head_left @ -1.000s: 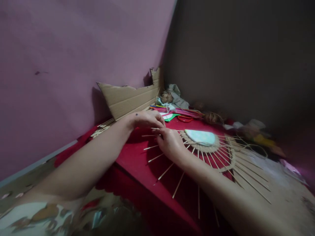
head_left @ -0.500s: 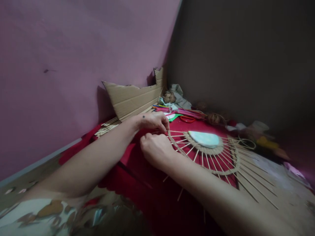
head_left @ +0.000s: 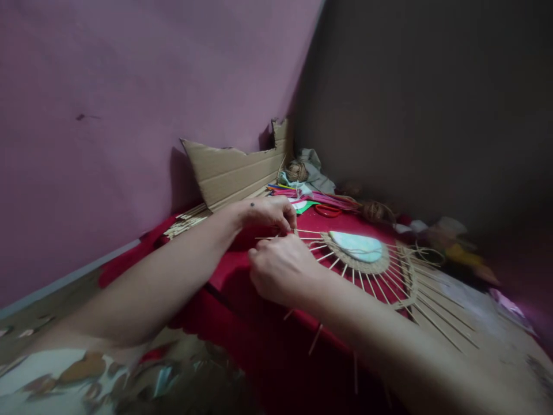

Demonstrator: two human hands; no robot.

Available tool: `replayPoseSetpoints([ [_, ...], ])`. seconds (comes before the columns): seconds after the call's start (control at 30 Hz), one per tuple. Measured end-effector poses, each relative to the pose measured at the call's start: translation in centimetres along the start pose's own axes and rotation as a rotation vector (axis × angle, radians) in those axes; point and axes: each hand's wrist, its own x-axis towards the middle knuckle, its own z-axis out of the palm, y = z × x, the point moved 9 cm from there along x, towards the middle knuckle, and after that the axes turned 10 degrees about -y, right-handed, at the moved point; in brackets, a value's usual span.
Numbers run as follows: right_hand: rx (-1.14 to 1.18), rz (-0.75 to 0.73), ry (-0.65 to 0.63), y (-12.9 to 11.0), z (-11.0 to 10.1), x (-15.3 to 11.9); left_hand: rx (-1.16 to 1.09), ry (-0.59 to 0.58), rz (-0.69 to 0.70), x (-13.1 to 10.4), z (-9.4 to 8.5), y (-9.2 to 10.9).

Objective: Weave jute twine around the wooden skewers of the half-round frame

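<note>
From the head view, I see the left hand (head_left: 276, 212) at the far left end of a half-round stick frame (head_left: 367, 267), its thumb and fingertips pinched together on that edge. The right hand (head_left: 283, 268) sits just in front, fingers curled; their tips are hidden, so I can't tell whether they grip anything. The frame lies partly on red cloth (head_left: 233, 268), its sticks fanning around a pale half-disc (head_left: 356, 245), with 2 twine bands. Beyond it are red-handled scissors (head_left: 327, 211) and a twine ball (head_left: 297, 170); torn cardboard (head_left: 235, 173) stands by the purple wall (head_left: 142, 75).
</note>
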Motion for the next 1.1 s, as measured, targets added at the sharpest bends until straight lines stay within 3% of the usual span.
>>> replayPoseSetpoints([
  [0.1,0.440,0.146,0.155,3.3,-0.8,-2.5,-0.028,0.007,0.017,-0.2,0.0,0.4],
  [0.2,0.997,0.268,0.234,6.6,0.7,-3.8,-0.039,-0.005,0.023,-0.1,0.1,0.6],
  [0.27,1.126,0.308,0.285,8.0,1.5,-4.4,-0.013,-0.026,0.001,0.0,0.2,0.4],
  [0.4,0.804,0.362,0.384,9.1,1.1,-6.3,-0.013,-0.046,-0.033,0.2,0.4,-0.2],
  [0.63,0.140,0.415,0.395,9.0,2.4,-10.4,-0.081,-0.086,-0.108,0.1,1.4,-0.6],
  [0.97,0.134,0.327,0.470,8.7,2.7,-12.1,-0.059,-0.071,-0.149,0.1,1.2,-1.1],
  [1.1,0.171,0.304,0.464,8.2,2.8,-11.8,-0.013,-0.134,-0.116,0.3,1.6,-0.6],
])
